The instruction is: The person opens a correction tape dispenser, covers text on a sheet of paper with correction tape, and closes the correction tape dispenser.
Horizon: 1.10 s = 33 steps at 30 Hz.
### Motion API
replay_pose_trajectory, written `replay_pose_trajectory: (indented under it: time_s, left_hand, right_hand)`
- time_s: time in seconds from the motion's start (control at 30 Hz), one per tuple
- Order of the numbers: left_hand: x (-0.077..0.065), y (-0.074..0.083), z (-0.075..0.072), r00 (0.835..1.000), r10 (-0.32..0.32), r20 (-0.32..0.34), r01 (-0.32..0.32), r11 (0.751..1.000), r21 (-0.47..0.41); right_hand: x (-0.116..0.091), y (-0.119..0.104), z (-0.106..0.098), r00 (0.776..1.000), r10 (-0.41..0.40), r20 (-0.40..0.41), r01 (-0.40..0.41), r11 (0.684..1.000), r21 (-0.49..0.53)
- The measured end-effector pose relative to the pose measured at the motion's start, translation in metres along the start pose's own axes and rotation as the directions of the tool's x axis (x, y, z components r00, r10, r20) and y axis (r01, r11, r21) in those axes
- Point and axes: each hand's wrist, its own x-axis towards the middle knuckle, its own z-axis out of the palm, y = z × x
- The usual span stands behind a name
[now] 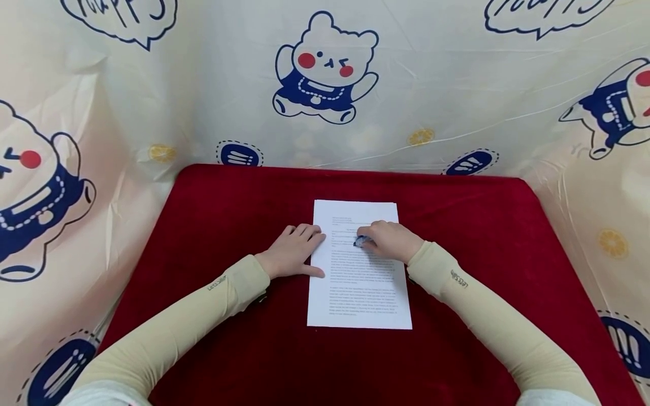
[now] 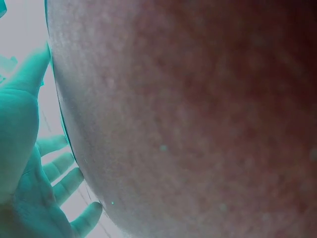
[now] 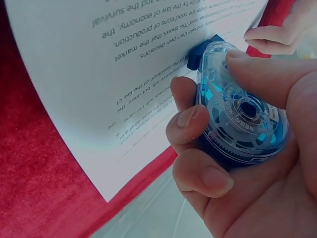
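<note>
Paper [image 1: 342, 268] with small words on a red counter [image 1: 228, 344], left hand [image 1: 290, 252] spread wide on the paper's left edge, right hand [image 1: 393, 241] gripping blue see-through correction tape [image 3: 242, 114] over the words.

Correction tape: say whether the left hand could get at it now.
Probably not freely: the left hand touches the paper nearby, but the right hand holds the correction tape in its grip.
</note>
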Motion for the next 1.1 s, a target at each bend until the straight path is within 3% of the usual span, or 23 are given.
replay_pose_trajectory:
  time_s: [0.73,1.1]
  left_hand:
    - [-0.001,0.001,-0.004,1.000,0.011,-0.016,-0.010,1.000,0.014]
    - [-0.001,-0.001,0.000,1.000,0.002,-0.014,-0.002,1.000,0.000]
  right_hand:
    - [-0.008,0.006,-0.006,0.999,0.025,0.024,-0.026,0.998,0.050]
    - [-0.012,0.013,-0.004,0.995,0.085,0.057,-0.088,0.995,0.045]
